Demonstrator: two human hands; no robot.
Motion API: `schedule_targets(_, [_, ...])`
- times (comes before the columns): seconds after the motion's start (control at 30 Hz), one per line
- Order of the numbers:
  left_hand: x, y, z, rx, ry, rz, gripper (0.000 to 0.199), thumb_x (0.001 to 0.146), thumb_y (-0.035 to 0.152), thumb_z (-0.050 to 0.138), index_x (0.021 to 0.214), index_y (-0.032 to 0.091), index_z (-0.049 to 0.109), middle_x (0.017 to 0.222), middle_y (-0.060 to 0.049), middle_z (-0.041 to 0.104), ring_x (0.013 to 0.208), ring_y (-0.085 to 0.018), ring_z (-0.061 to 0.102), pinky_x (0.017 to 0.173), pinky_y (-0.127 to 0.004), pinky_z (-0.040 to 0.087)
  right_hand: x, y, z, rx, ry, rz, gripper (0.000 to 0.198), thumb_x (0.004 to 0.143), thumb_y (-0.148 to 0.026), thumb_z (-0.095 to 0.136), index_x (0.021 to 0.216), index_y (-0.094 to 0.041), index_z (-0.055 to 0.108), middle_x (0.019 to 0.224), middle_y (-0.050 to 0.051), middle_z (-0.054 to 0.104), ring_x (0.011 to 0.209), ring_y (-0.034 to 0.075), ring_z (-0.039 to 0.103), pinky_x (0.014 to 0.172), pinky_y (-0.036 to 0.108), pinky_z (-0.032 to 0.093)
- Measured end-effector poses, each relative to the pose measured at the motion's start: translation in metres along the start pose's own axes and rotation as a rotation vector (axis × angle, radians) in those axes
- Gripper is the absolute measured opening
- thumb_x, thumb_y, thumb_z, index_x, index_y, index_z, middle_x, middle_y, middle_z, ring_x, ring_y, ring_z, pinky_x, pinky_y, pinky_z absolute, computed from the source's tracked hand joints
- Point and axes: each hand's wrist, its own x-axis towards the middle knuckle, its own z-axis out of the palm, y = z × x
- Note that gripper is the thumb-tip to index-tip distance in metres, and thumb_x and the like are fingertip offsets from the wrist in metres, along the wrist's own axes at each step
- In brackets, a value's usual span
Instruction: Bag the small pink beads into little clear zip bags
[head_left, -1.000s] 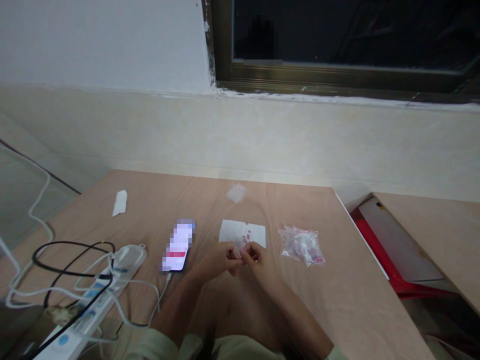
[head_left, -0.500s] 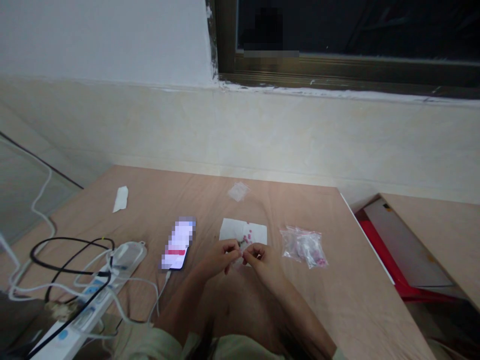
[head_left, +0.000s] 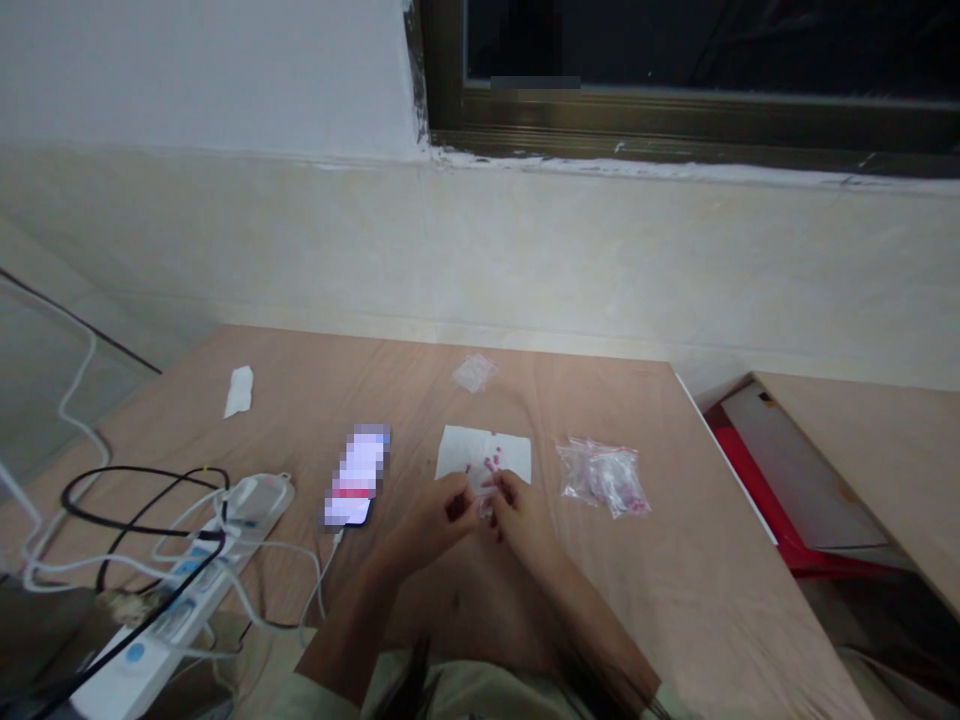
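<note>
My left hand [head_left: 448, 512] and my right hand [head_left: 519, 512] meet over the near edge of a sheet of white paper [head_left: 457, 450]. Their fingertips are pinched on what looks like a small clear plastic bag [head_left: 484, 506], partly hidden by the fingers. Small pink pieces [head_left: 493, 461] lie scattered on the paper just beyond my right fingers; they are too small to name. To the right, clear plastic bags [head_left: 604, 478] with some pink content lie on the table. Farther back is a little pile of clear plastic bags [head_left: 475, 373].
A phone [head_left: 356, 475] with a lit screen lies left of the paper, a white cable plugged in. A power strip [head_left: 187, 590] with tangled cords fills the table's left front. A white paper scrap [head_left: 239, 391] lies behind. The wooden table [head_left: 720, 600] ends at the right.
My left fingers have curled and turned, and my right fingertips now point more downward around the small bag. The whole view has shifted slightly.
</note>
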Motion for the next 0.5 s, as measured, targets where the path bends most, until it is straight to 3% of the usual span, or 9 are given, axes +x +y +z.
schedule_targets(0.1, [-0.003,-0.018,-0.004,-0.145,-0.065,-0.120,0.019,0.075,0.033,0.045,0.065,0.016,0.046,0.060,0.005,0.043,0.044,-0.006,0.038,0.040,-0.018,0.032,0.001,0.003,-0.004,0.067,0.070,0.007,0.017,0.068,-0.021,0.038,0.077,-0.018,0.053,0.053,-0.002,0.050,0.043,0.010,0.044,0.039,0.021,0.033])
schedule_targets(0.2, [-0.001,-0.039,-0.005,-0.265,0.070,-0.228,0.026,0.077,0.039,0.041,0.086,0.016,0.047,0.070,0.002,0.047,0.050,-0.007,0.046,0.047,-0.021,0.039,0.004,-0.001,-0.005,0.232,-0.036,-0.004,0.019,0.065,-0.024,0.042,0.077,-0.017,0.054,0.052,-0.003,0.049,0.043,0.009,0.043,0.040,0.020,0.033])
schedule_targets(0.33, [0.005,-0.059,-0.002,-0.488,-0.073,-0.270,0.033,0.078,0.044,0.039,0.071,0.014,0.049,0.065,0.001,0.048,0.060,-0.010,0.050,0.058,-0.024,0.044,0.013,-0.001,0.000,0.389,-0.206,-0.001,0.018,0.061,-0.028,0.047,0.074,-0.017,0.052,0.050,-0.005,0.046,0.039,0.007,0.039,0.036,0.019,0.029])
schedule_targets(0.4, [0.008,-0.069,-0.001,-0.572,-0.087,-0.303,0.033,0.076,0.045,0.042,0.068,0.013,0.048,0.061,0.002,0.047,0.054,-0.009,0.049,0.053,-0.023,0.043,0.020,0.005,0.003,0.387,-0.150,0.044,0.022,0.062,-0.032,0.048,0.079,-0.018,0.046,0.050,-0.007,0.045,0.035,0.006,0.035,0.032,0.018,0.026])
schedule_targets(0.5, [0.014,-0.086,-0.001,-0.572,0.017,-0.344,0.033,0.072,0.046,0.049,0.070,0.013,0.049,0.061,0.003,0.050,0.049,-0.007,0.048,0.049,-0.021,0.042,0.029,0.016,0.005,0.358,0.007,0.129,0.028,0.065,-0.040,0.047,0.082,-0.021,0.036,0.052,-0.008,0.045,0.034,0.007,0.037,0.029,0.017,0.027])
